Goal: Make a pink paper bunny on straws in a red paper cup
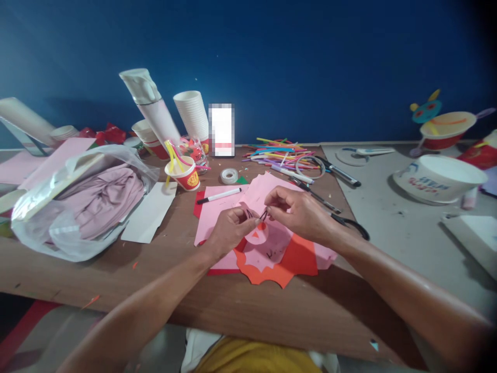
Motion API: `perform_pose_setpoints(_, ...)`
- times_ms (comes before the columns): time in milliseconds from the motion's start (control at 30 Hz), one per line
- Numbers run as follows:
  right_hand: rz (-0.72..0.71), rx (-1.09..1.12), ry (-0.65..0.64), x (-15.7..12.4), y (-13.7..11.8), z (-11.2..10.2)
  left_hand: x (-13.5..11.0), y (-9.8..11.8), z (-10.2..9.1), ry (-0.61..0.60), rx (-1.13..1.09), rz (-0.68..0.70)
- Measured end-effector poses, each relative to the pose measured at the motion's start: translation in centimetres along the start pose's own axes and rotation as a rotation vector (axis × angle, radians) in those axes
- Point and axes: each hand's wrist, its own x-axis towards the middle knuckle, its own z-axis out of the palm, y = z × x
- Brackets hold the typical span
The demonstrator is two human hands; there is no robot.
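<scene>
My left hand (231, 228) is closed, thumb and fingers pinching the top edge of a small pink paper circle (252, 240) with orange cut-out shapes on it. My right hand (291, 206) is closed too, its fingertips pinching a thin dark folded strip (263, 215) at the circle's upper edge. Another dark bent strip (249, 213) shows by the left fingers. Below the circle are pink paper sheets (209, 220) and an orange sheet (301, 256) with a scalloped edge. Close behind the left hand, a black-and-white marker (219, 196) rests on the pink paper.
Beyond the hands stand a paper cup (184, 176) with yellow strips, a tape roll (229, 176), and a pile of colourful pipe cleaners (279, 153). To the right lie black-handled scissors (355, 226) and a utility knife (341, 173). A plastic bag (85, 202) occupies the left.
</scene>
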Motion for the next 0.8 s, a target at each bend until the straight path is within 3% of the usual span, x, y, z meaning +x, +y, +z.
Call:
perform_pose_setpoints(167,0.095,0.224,-0.034,0.2,0.1,-0.2,0.2,-0.2,-0.1,-0.005,-0.087,-0.054)
perform_pose_setpoints(333,0.214,0.451,0.072,0.9,1.8,0.0,0.5,-0.6,-0.3,0.034,-0.238,-0.099)
perform_pose_setpoints(533,0.242,0.399,-0.126,0.7,2.2,1.7,0.8,-0.8,-0.5,0.022,-0.281,-0.067)
perform_pose_setpoints(800,0.194,0.317,-0.16,0.4,1.0,2.4,0.7,-0.8,-0.4,-0.001,-0.252,-0.047)
